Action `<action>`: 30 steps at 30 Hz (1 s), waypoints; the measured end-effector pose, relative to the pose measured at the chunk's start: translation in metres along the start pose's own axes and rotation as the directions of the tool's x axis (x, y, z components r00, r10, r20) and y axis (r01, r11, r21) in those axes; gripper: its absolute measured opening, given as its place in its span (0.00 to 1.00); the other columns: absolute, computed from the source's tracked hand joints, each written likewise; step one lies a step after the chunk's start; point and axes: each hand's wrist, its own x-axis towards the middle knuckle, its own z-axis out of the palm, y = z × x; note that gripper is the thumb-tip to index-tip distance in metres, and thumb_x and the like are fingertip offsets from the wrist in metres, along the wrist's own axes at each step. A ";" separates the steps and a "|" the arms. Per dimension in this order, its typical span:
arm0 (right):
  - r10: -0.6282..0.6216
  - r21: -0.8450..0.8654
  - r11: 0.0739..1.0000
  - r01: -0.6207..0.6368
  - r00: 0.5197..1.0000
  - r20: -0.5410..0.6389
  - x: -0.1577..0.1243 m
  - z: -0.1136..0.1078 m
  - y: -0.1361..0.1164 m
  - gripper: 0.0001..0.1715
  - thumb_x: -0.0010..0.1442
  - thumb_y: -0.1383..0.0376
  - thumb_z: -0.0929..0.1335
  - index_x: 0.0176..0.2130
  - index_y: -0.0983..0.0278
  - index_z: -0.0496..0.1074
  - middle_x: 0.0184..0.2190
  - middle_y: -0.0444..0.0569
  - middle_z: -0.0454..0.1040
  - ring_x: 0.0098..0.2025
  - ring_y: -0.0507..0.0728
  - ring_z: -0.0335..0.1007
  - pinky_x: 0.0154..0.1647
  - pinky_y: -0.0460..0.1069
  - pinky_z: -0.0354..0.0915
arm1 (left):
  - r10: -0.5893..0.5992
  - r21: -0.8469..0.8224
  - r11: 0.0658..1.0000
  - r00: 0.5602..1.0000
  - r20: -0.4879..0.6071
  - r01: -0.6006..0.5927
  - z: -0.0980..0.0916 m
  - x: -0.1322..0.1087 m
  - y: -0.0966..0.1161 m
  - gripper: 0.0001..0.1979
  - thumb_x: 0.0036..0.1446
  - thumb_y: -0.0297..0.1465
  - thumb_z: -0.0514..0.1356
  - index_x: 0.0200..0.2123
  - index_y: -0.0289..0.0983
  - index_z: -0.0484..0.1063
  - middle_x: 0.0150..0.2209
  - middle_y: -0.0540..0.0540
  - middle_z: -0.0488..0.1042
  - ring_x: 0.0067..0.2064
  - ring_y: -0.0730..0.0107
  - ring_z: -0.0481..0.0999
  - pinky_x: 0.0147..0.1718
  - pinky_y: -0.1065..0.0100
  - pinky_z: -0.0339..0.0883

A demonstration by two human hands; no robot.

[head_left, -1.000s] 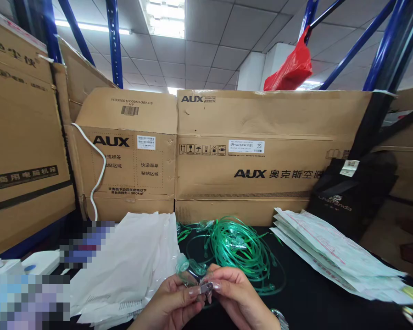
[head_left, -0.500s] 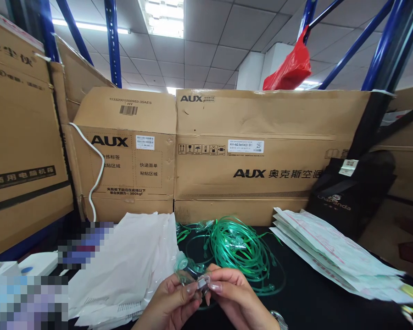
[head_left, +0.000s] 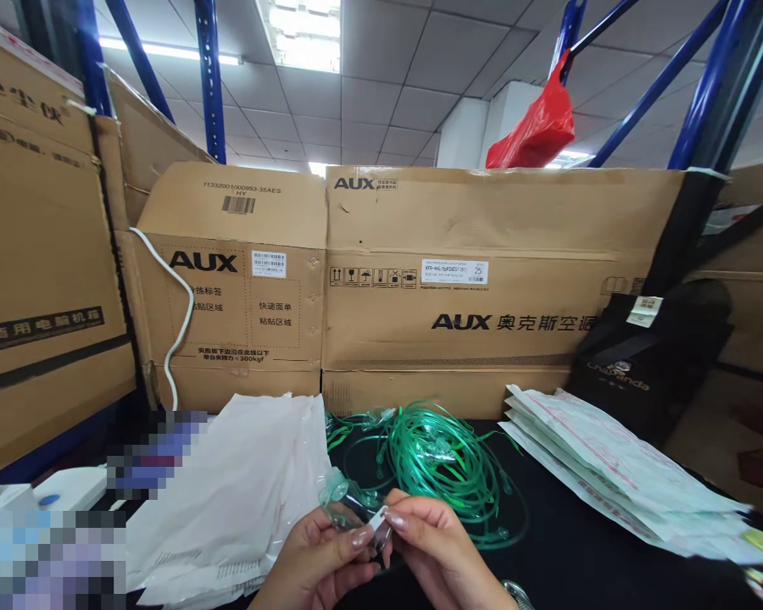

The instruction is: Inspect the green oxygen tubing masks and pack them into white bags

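Close to the bottom middle, my left hand [head_left: 324, 555] pinches a small clear plastic piece with a whitish flat strip [head_left: 379, 518] between thumb and fingers. My right hand [head_left: 433, 542] grips the same piece from the other side, thumb and fingertips closed on its edge. A watch [head_left: 516, 595] shows on the right wrist. Just behind my left fingers is a clear, green-tinted plastic part [head_left: 334, 490], partly hidden by the hand; whether it joins the held piece I cannot tell. Beyond both hands lies a coil of green clear tubing [head_left: 445, 474].
White plastic-wrapped packets [head_left: 229, 491] lie at the left, and a stack of paper-like packages [head_left: 629, 474] at the right. Cardboard boxes [head_left: 483, 220] stand behind the black tabletop [head_left: 547, 568]. A black bag [head_left: 642, 364] leans at the back right, near a blue rack post.
The small plastic piece has turned between my fingers, so its whitish flat side now shows more plainly. Both hands have shifted only slightly.
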 end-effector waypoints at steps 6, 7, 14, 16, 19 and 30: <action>-0.019 -0.012 1.000 0.019 1.000 0.009 0.000 0.002 0.001 0.13 0.51 0.64 0.68 0.20 0.70 0.72 0.21 0.46 0.67 0.25 0.50 0.63 0.27 0.46 0.59 | 0.072 0.026 0.997 0.997 -0.004 -0.072 -0.005 0.003 -0.006 0.13 0.32 0.32 0.70 0.19 0.33 0.70 0.16 0.52 0.71 0.18 0.80 0.66 0.16 0.77 0.63; -0.010 0.004 1.000 0.010 1.000 -0.002 0.001 0.002 0.003 0.12 0.50 0.64 0.68 0.21 0.70 0.72 0.20 0.46 0.68 0.24 0.50 0.63 0.27 0.46 0.59 | 0.088 0.029 0.996 0.996 0.006 -0.089 -0.005 0.003 -0.007 0.13 0.31 0.33 0.70 0.19 0.33 0.69 0.15 0.53 0.69 0.17 0.81 0.65 0.16 0.78 0.61; 0.211 0.217 0.945 -0.244 0.963 0.167 -0.001 0.000 0.003 0.14 0.47 0.64 0.71 0.33 0.72 0.72 0.28 0.51 0.72 0.30 0.51 0.66 0.34 0.48 0.60 | 0.110 0.113 0.987 0.993 0.039 -0.114 -0.001 -0.002 -0.003 0.15 0.30 0.34 0.70 0.21 0.34 0.70 0.17 0.52 0.70 0.18 0.80 0.65 0.16 0.76 0.58; 0.227 0.234 0.933 -0.272 0.953 0.203 -0.002 0.000 0.000 0.17 0.47 0.64 0.70 0.36 0.73 0.71 0.31 0.53 0.71 0.33 0.53 0.66 0.37 0.49 0.59 | 0.112 0.135 0.984 0.992 0.057 -0.119 0.000 -0.002 -0.003 0.16 0.30 0.35 0.70 0.22 0.33 0.70 0.18 0.52 0.70 0.18 0.81 0.63 0.15 0.77 0.57; 0.182 0.268 0.937 -0.225 0.967 0.178 -0.002 0.000 0.000 0.16 0.47 0.63 0.70 0.35 0.72 0.71 0.31 0.52 0.71 0.34 0.53 0.66 0.38 0.49 0.59 | 0.131 0.157 0.977 0.989 0.068 -0.140 0.001 -0.001 -0.005 0.16 0.32 0.36 0.69 0.24 0.33 0.70 0.20 0.52 0.69 0.17 0.83 0.61 0.14 0.78 0.55; 0.050 0.060 0.997 -0.047 0.998 -0.046 -0.002 0.002 0.006 0.10 0.46 0.65 0.71 0.20 0.70 0.70 0.19 0.43 0.65 0.20 0.47 0.60 0.21 0.43 0.56 | 0.139 0.208 0.966 0.988 0.073 -0.152 0.001 0.000 -0.003 0.16 0.33 0.38 0.68 0.21 0.34 0.68 0.16 0.56 0.63 0.16 0.84 0.55 0.14 0.77 0.50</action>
